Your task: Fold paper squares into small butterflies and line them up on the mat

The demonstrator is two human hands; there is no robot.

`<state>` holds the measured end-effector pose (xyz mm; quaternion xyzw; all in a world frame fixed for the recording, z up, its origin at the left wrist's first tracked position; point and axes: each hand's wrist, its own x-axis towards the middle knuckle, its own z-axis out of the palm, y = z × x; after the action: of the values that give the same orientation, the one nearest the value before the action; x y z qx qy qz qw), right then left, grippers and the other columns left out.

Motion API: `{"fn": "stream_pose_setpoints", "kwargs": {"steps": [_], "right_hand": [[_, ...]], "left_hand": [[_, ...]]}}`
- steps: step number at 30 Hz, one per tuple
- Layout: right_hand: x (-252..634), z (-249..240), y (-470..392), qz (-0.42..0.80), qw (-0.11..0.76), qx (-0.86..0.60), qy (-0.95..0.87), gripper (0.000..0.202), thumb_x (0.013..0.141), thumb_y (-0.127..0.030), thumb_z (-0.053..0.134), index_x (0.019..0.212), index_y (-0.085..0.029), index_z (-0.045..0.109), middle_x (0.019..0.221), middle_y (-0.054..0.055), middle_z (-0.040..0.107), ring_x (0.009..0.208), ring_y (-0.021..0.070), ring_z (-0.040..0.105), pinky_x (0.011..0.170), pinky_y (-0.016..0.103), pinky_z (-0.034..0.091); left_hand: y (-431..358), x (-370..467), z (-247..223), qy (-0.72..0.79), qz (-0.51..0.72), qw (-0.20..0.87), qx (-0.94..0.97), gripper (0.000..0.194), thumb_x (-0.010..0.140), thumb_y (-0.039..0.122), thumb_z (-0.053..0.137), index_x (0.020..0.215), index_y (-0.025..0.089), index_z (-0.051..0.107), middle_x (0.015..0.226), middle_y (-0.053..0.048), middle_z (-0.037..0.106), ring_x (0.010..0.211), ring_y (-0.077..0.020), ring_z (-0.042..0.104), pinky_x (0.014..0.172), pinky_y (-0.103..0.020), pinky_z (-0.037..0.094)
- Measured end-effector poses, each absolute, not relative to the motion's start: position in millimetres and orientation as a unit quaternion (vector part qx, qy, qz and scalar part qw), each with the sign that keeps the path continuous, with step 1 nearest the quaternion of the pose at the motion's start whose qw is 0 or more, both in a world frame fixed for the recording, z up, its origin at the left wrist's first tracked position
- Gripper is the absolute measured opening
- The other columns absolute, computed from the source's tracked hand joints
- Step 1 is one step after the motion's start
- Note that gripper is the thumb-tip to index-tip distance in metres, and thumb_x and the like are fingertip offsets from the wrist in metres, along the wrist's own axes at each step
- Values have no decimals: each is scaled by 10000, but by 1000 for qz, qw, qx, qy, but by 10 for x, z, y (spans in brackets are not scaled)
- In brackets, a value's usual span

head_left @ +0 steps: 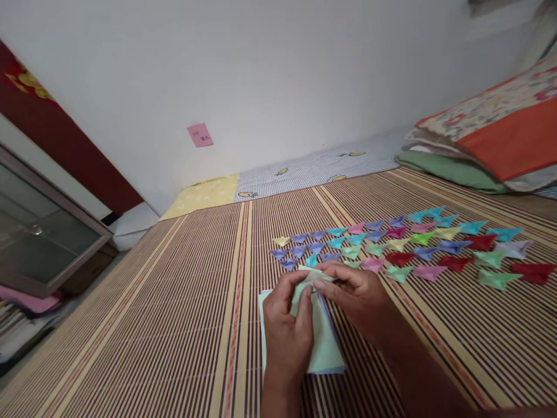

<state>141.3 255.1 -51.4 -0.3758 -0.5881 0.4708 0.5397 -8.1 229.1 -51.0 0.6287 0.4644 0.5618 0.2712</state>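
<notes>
Between my two hands is a small piece of pale green folded paper (310,277). My left hand (288,325) pinches its left side with thumb and fingers. On the other side, the thumb and fingers of my right hand (354,290) close on the paper's right edge. Beneath the hands lies a stack of square paper sheets (326,342), pale green on top; my left hand covers part of it. Just beyond, several rows of small folded paper boats (395,258) in blue, green, pink, red and yellow stand on the mat.
A striped bamboo mat (174,325) covers the bed. Folded bedding with an orange and floral cover (509,133) is piled at the far right. A glass-fronted cabinet (39,220) stands at the left. A pink note (200,134) is on the white wall.
</notes>
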Motion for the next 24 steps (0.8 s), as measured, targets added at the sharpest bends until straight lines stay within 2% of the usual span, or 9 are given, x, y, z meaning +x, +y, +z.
{"fn": "stream_pose_setpoints", "kwargs": {"steps": [3, 5, 7, 10, 13, 15, 18, 21, 24], "right_hand": [[1418, -520, 2549, 474, 547, -394, -566, 161, 871, -337, 739, 765, -216, 750, 1147, 72, 730, 1118, 258, 650, 961, 370, 466], [1416, -517, 2545, 494, 548, -394, -548, 141, 849, -330, 756, 767, -215, 757, 1184, 71, 736, 1114, 254, 659, 949, 361, 475], [1413, -517, 2545, 526, 548, -380, -528, 152, 839, -347, 768, 768, -214, 750, 984, 42, 754, 924, 207, 680, 817, 316, 506], [1403, -524, 2549, 554, 550, -371, -503, 190, 827, -366, 784, 739, -211, 719, 670, -31, 644, 627, 134, 560, 594, 249, 444], [1385, -514, 2545, 536, 568, -370, -503, 184, 832, -348, 779, 728, -212, 712, 672, -37, 643, 631, 130, 547, 601, 249, 434], [1370, -493, 2536, 502, 582, -369, -523, 158, 854, -312, 756, 736, -214, 721, 760, -20, 681, 732, 150, 598, 691, 266, 463], [1351, -467, 2517, 452, 583, -390, -551, 150, 883, -270, 727, 743, -216, 731, 819, -13, 691, 814, 164, 624, 763, 276, 470], [1341, -472, 2509, 428, 579, -399, -568, 154, 898, -269, 717, 753, -216, 729, 795, -18, 685, 793, 163, 622, 750, 273, 468], [1340, -490, 2514, 404, 580, -401, -582, 165, 906, -273, 705, 753, -212, 711, 799, -17, 682, 793, 165, 622, 751, 276, 469]], "left_hand": [[2281, -69, -505, 465, 563, 257, 632, 174, 967, 172, 601, 1093, 254, 688, 1056, -36, 749, 989, -203, 710, 865, -324, 546], [2286, -60, -511, 462, 564, 250, 637, 200, 969, 159, 594, 1121, 259, 677, 1073, -36, 743, 1000, -202, 709, 879, -334, 553], [2300, -48, -518, 448, 569, 240, 646, 238, 974, 143, 583, 1157, 270, 667, 1114, -38, 733, 1048, -204, 702, 932, -359, 555], [2325, -21, -519, 427, 580, 219, 658, 330, 979, 127, 563, 1250, 297, 644, 1305, -60, 679, 1265, -236, 621, 1068, -435, 514], [2326, 12, -506, 435, 596, 218, 639, 409, 969, 143, 581, 1338, 314, 619, 1479, -82, 581, 1411, -282, 511, 1087, -477, 513], [2312, 37, -492, 448, 613, 239, 605, 432, 953, 168, 619, 1362, 308, 614, 1488, -98, 577, 1385, -300, 542, 1045, -472, 549], [2290, 67, -468, 464, 628, 302, 546, 411, 940, 209, 660, 1344, 277, 619, 1368, -114, 664, 1242, -286, 656, 959, -432, 595], [2283, 83, -453, 479, 621, 370, 498, 271, 935, 255, 679, 1203, 234, 646, 1140, -93, 751, 1015, -241, 743, 837, -360, 615], [2290, 88, -447, 478, 621, 397, 478, 165, 925, 278, 692, 1071, 215, 650, 1005, -62, 766, 915, -211, 750, 815, -330, 600]]}}
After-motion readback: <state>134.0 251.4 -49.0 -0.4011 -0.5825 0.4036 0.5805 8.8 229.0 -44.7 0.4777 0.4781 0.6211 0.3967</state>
